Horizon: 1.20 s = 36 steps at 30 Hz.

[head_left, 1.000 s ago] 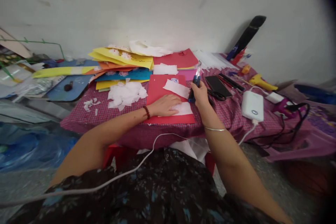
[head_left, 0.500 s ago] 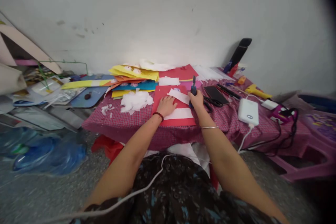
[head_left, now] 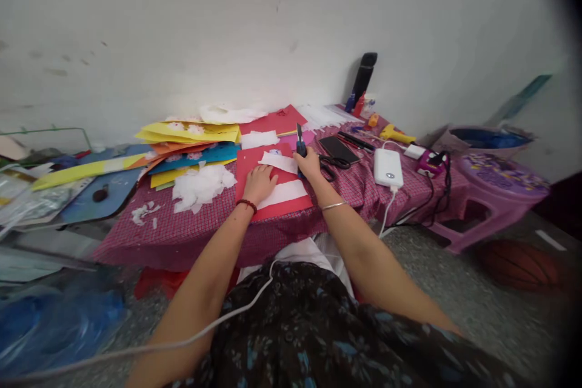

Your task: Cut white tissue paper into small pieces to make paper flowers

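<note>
My left hand (head_left: pixel 260 184) lies flat, fingers spread, on a red paper sheet (head_left: pixel 273 213) and at the edge of a white paper strip (head_left: pixel 286 193). In my right hand (head_left: pixel 309 163) is a blue utility knife (head_left: pixel 301 144), held upright with its blade pointing up. A second white paper piece (head_left: pixel 280 162) lies on the red sheet between my hands, beside the knife. Black scissors (head_left: pixel 334 165) rest just right of my right hand, partly behind it.
Left of my hands are torn white paper (head_left: pixel 204 185) and stacked coloured papers (head_left: pixel 191 132). A phone (head_left: pixel 339 150), a white power bank (head_left: pixel 388 167) with a cable, and a yellow glue gun (head_left: pixel 398 134) lie rightward. A pink stool (head_left: pixel 495 194) stands beside the table.
The view has swung to the right, so the table sits further left and a basketball and more of the stool show. Both hands keep their places; the utility knife is still held upright.
</note>
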{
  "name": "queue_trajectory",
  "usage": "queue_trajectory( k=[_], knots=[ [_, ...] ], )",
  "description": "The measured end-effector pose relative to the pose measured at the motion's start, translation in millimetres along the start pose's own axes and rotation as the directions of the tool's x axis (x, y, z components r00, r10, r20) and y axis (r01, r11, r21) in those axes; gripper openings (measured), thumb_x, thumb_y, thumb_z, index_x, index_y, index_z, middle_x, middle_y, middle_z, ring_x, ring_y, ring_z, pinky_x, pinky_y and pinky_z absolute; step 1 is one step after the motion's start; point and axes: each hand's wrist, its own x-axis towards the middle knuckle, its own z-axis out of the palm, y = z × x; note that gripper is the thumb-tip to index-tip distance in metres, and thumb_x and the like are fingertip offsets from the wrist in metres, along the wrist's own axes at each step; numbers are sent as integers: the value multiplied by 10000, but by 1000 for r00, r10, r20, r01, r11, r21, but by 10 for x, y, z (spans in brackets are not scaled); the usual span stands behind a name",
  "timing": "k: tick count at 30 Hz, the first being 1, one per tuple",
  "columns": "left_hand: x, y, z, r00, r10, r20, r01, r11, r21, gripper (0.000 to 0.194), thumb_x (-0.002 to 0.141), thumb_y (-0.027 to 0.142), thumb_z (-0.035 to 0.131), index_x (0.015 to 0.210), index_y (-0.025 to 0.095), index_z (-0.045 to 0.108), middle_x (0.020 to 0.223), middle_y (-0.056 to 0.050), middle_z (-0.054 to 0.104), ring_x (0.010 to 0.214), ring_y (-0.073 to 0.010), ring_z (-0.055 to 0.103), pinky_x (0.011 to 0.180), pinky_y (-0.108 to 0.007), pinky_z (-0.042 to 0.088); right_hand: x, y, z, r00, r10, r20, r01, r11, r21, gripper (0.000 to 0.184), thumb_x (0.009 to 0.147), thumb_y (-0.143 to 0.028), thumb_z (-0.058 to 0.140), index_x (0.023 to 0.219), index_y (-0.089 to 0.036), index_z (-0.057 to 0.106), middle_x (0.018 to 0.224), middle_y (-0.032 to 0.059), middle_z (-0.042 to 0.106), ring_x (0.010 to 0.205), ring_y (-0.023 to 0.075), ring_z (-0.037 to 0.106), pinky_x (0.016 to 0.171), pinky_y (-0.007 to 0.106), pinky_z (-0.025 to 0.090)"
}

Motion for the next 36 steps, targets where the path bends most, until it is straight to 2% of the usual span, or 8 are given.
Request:
queue_trajectory(
  k=[16,29,34,36],
  knots=[
    [11,10,-22,1000,-9,13,9,999,31,420,1012,357,409,1333,161,595,1424,-124,606,1321,-285,527,1122,-418,386,-14,-21,1,1000,-7,12,6,1000,13,228,764,-405,629,882,-215,582,916,87,719,885,279,650,907,423,512],
    [24,-2,-16,1000,-13,18,12,1000,25,414,1013,353,408,1340,180,595,1439,-116,597,1329,-280,520,1130,-422,383,4,-10,14,1000,-1,20,1,1000,5,248,772,-408,637,903,-202,594,951,107,724,918,296,657,923,430,503],
    [15,-3,-23,1000,-4,-6,4,999,34,404,1009,346,419,1328,197,616,1404,-105,615,1304,-260,532,1125,-401,392,3,-11,9,1000,0,15,0,1000,10,251,762,-408,632,913,-209,600,964,102,726,936,297,659,917,424,503],
    [-18,14,-44,999,-23,-37,25,998,49,396,1002,333,419,1284,182,652,1381,-130,611,1291,-276,533,1106,-415,413,4,-15,3,1000,0,15,0,1000,10,261,759,-412,638,917,-207,603,955,103,727,932,301,660,914,429,503]
  ],
)
